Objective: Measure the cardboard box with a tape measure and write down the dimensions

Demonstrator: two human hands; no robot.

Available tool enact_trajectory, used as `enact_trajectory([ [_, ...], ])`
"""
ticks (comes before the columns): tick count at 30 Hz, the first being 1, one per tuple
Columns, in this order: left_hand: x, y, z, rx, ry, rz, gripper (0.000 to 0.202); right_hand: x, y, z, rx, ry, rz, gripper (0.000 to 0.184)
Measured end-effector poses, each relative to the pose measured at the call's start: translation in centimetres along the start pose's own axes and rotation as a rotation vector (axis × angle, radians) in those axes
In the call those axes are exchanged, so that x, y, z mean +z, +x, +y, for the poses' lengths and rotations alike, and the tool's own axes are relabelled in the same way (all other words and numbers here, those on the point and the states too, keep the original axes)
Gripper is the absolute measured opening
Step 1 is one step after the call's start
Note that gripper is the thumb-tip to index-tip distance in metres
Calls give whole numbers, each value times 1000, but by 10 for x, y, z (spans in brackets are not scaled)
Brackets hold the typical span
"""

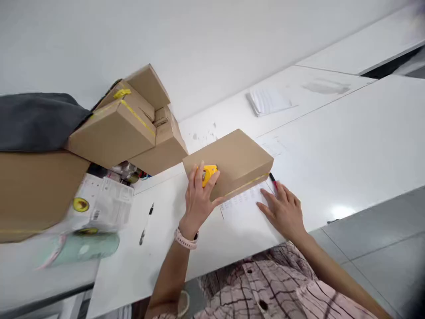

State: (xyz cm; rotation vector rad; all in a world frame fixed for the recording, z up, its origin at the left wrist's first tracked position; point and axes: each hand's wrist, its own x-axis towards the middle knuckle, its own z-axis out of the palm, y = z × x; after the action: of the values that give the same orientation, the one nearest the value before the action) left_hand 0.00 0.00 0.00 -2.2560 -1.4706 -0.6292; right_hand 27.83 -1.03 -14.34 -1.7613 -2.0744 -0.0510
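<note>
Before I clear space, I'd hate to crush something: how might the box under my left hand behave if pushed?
The box looks like crisp-edged cardboard, so it should stay stiff. Lying on a broad face, it would probably slide rather than tip. With contents hidden, its weight is unclear.

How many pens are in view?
2: a black-tipped pen on the table, left of the left hand, and a red-and-black pen at the right hand. Others may be hidden.

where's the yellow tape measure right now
The tape measure is near the middle of the head view, in the left hand, over the left end of the box.
</note>
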Motion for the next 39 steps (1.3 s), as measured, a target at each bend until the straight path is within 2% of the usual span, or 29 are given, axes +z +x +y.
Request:
enact_trajectory([
  [4,14,10,-15,9,-39,24,71,-1,1,-1,3,19,16,46],
  [9,39,36,-50,152,-120,54,70,-1,2,-1,-2,35,39,45],
  [13,57,58,-77,230,-163,25,67,-1,2,-1,-2,31,57,45],
  [16,63,71,-88,277,-168,-4,67,0,1,-1,-8,22,66,45],
  [18,62,74,-88,308,-142,10,68,-1,1,-2,-8,19,69,45],
  [20,58,68,-79,321,-82,66,70,-1,1,-2,-4,21,69,45],
  [22,52,50,-61,292,-33,154,68,-1,1,-2,2,29,65,45],
  [24,47,20,-38,244,-60,213,63,-2,2,-2,6,34,59,44],
  [26,45,-16,-17,248,-151,116,52,-2,1,-2,4,30,57,44],
  [29,45,-62,3,253,-193,-186,31,-2,1,-1,-3,22,64,45],
  [31,45,-78,7,241,-162,-364,27,-2,0,-1,-5,23,68,46],
  [33,45,-83,7,241,-138,-463,27,-2,0,-1,-5,26,67,48],
  [39,47,-69,13,285,-86,-588,17,-1,0,0,-6,16,64,50],
])
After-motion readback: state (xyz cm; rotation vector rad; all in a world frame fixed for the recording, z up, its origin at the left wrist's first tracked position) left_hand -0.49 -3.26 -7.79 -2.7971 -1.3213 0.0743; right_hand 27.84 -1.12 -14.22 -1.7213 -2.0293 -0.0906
